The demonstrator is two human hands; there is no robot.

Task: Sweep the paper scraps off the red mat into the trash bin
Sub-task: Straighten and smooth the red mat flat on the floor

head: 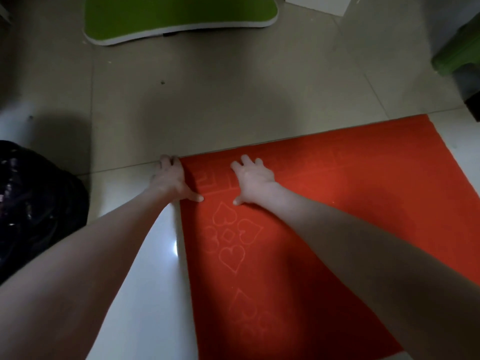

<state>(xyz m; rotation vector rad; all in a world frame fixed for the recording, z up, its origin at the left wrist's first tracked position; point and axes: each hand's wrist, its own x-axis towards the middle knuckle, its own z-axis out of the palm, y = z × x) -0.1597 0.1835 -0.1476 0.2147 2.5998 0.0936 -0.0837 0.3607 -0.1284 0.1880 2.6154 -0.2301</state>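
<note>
The red mat (324,203), embossed with heart shapes, lies flat on the pale tiled floor. My left hand (172,179) rests at the mat's far left corner, fingers over the edge and thumb on the mat. My right hand (253,178) lies flat on the mat a little to the right, fingers spread. No paper scraps show on the visible part of the mat. A bin lined with a black bag (33,203) stands at the left edge of the view, close to my left forearm.
A green mat with a white border (179,16) lies on the floor at the far side. A green container (459,53) and something dark stand at the right edge. Bare tiles stretch between the two mats.
</note>
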